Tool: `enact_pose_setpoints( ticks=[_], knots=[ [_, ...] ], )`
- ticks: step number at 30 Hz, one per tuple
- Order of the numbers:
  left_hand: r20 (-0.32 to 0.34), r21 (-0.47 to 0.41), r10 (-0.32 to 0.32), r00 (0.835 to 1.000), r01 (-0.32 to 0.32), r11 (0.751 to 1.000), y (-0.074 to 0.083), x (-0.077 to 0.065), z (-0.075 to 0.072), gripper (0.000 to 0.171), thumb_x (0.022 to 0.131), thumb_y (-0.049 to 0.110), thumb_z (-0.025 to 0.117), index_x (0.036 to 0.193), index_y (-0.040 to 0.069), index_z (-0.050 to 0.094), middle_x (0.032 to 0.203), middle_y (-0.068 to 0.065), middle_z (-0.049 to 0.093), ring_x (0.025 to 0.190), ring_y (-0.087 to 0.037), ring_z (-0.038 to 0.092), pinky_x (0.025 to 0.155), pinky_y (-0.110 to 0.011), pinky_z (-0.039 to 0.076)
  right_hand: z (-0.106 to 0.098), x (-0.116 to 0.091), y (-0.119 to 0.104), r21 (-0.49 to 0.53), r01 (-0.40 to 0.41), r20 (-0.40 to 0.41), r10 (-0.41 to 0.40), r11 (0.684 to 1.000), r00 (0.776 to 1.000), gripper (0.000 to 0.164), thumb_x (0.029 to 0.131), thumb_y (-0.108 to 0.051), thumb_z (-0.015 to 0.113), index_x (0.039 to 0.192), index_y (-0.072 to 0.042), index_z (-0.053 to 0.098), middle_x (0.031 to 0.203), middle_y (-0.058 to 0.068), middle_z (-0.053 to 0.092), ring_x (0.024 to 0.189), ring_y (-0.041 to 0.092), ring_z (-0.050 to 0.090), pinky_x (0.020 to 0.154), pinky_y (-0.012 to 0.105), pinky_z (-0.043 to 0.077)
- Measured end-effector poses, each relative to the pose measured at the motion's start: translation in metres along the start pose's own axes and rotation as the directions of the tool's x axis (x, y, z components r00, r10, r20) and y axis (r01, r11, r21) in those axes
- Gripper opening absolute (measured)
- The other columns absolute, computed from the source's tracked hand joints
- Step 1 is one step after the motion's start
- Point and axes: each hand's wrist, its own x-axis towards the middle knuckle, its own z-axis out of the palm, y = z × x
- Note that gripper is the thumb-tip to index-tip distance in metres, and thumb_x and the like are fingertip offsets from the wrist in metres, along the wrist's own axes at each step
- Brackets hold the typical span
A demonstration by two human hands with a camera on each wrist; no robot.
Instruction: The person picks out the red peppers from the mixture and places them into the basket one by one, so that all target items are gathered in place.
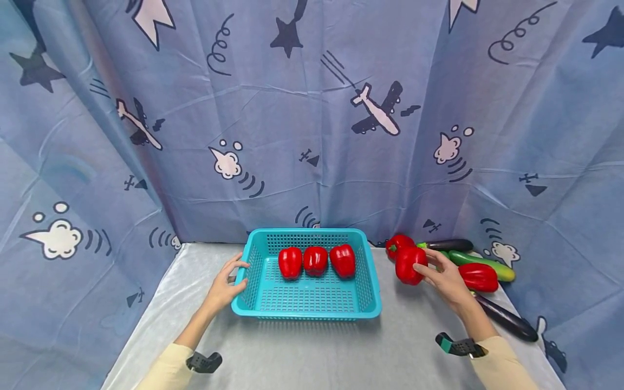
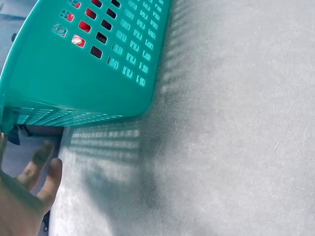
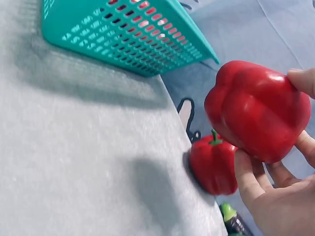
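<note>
A turquoise plastic basket (image 1: pixel 312 314) with pierced walls stands mid-table. Inside it, three red bell peppers (image 1: pixel 315 261) form a row toward the back. My left hand (image 1: pixel 228 284) is at the basket's left rim, fingers spread and touching or nearly touching it. To the right of the basket, my right hand (image 1: pixel 444 276) holds another red bell pepper (image 3: pixel 258 110) between thumb and fingers. A shadow below it in the right wrist view shows that it is raised off the table. Behind it sits one more red bell pepper (image 3: pixel 212 164) with a green stem.
At the table's right side lie a red bell pepper (image 1: pixel 479 277), a green cucumber-like vegetable (image 1: pixel 480 264) with a yellowish end, and two dark eggplants, one at the back (image 1: pixel 448 245) and one in front (image 1: pixel 507 319). A blue patterned curtain (image 1: pixel 312 135) hangs behind the table.
</note>
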Motion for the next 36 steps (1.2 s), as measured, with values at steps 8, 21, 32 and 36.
enact_pose_setpoints(
  ticks=[8,21,32,36],
  knots=[
    [-0.003,-0.001,-0.005,1.000,0.005,1.000,-0.002,0.001,0.001,0.035,0.089,-0.012,0.068,0.122,-0.003,0.063,0.158,-0.025,0.031,0.122,-0.047,0.055,0.095,-0.056,0.051,0.013,0.002,-0.017,0.066,0.016,0.048,-0.019,0.998,0.999,0.075,0.096,-0.027,0.073,0.157,-0.011,0.032,0.154,0.025,0.027,0.136,0.046,0.033,0.091,0.040,0.056],
    [0.008,-0.030,-0.025,1.000,0.026,0.999,-0.001,0.002,0.000,0.035,0.090,-0.011,0.067,0.123,-0.005,0.062,0.159,-0.024,0.030,0.113,-0.046,0.060,0.093,-0.053,0.053,0.033,0.017,-0.042,0.002,0.097,0.136,-0.096,0.995,0.986,0.072,0.094,-0.024,0.076,0.149,-0.001,0.037,0.144,0.026,0.040,0.126,0.044,0.042,0.088,0.040,0.057],
    [0.011,-0.030,-0.026,1.000,0.026,0.999,-0.002,0.000,0.000,0.035,0.090,-0.012,0.067,0.123,-0.002,0.062,0.159,-0.025,0.029,0.118,-0.046,0.057,0.095,-0.055,0.051,0.068,0.037,-0.057,0.042,0.195,0.231,-0.200,0.980,0.952,0.060,0.092,-0.018,0.077,0.144,-0.007,0.052,0.136,0.025,0.050,0.115,0.043,0.053,0.086,0.047,0.058],
    [0.013,-0.034,-0.031,0.999,0.031,0.999,0.000,0.000,-0.001,0.035,0.090,-0.012,0.067,0.123,-0.002,0.062,0.160,-0.024,0.029,0.118,-0.047,0.056,0.095,-0.055,0.051,0.082,0.041,-0.062,0.048,0.220,0.238,-0.225,0.974,0.945,0.057,0.091,-0.016,0.079,0.142,-0.008,0.055,0.134,0.023,0.054,0.107,0.041,0.060,0.087,0.054,0.057]
  ],
)
